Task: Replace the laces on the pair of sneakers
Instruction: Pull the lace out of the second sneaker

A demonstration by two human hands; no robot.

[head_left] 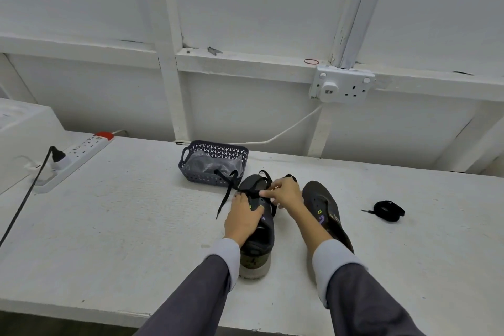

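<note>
1. Gripping the first sneaker point(260, 237) with your left hand point(242, 219), you have the fingers curled close together over its left side and the thumb laid across the upper.
2. Your right hand point(286, 194) sits at the front eyelets. Thumb and forefinger pinch the black lace point(224, 200) there, and the other fingers are curled in behind them.
3. One end of the black lace runs out to the left of the eyelets and trails onto the tabletop point(136, 213), tip free; a loop of it arches over the toe.
4. The first sneaker stands upright about midway along the tabletop, heel toward the near edge, toe toward the far edge.
5. The second sneaker point(326, 207) lies just to the right of it, pointing the same way — your right forearm hides part of its heel end.
6. Further toward the right edge, well apart from the second sneaker, a coiled lace point(388, 209) lies on the tabletop with one tip sticking out to the left.
7. A dark perforated basket point(191, 169) stands near the far edge, just behind the first sneaker's toe, with a clear plastic bag point(215, 162) inside it.
8. Toward the far left corner lies a white power strip point(79, 154) with a plug in it, and a black cable point(24, 207) runs from the plug toward the near left.
9. A double wall socket point(342, 84) is fixed on the white wall above the far edge, to the right.
</note>
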